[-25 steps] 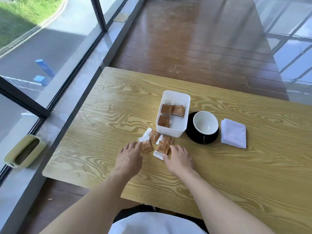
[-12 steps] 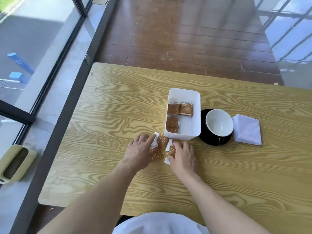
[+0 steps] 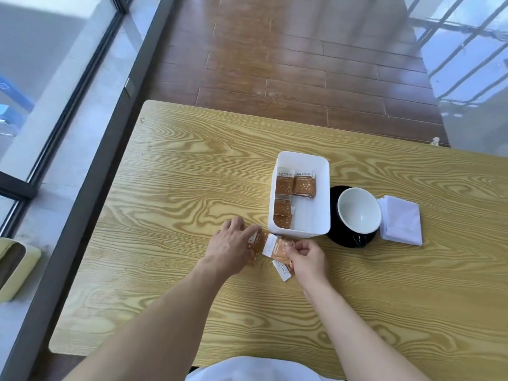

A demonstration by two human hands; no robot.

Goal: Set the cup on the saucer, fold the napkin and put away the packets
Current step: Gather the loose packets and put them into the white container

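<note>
A white cup stands on a black saucer right of a white box that holds several brown packets. A folded white napkin lies right of the cup. Just in front of the box, loose brown packets lie on the table. My left hand presses flat on one packet. My right hand pinches the edge of another packet, which tilts up off the table.
The wooden table has its left edge near a dark window frame and a glass wall. A pale green bin sits on the floor at the far left. Wooden floor lies beyond the table's far edge.
Both hands have drawn the loose packets together. My right hand's fingers have closed on one packet and lifted its edge. The camera has tipped further down.
</note>
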